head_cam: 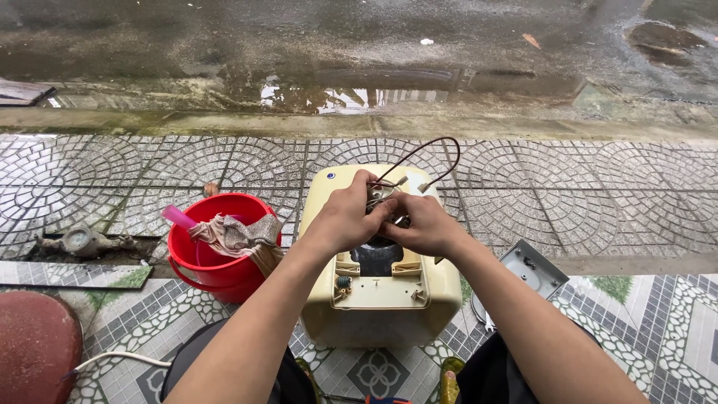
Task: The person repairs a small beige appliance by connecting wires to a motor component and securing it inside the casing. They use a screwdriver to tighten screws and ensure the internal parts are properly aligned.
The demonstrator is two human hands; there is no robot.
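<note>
Presently, the cream water heater casing (pixel 381 299) stands on the tiled floor (pixel 636 187) between my knees, open face up so its inner parts can be reached. My left hand (pixel 345 213) is closed around a small metal fitting (pixel 378 193) at the opening; my right hand (pixel 422 224) pinches the same part from the other side. Dark wires (pixel 430 153) loop away behind. Both forearms converge, wrists bent down. A red bucket (pixel 217 258) with a rag sits just left.

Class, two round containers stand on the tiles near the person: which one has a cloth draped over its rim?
The red bucket, left of the cream appliance, has the cloth over its rim. The dark red round thing at the lower left carries nothing.
</note>
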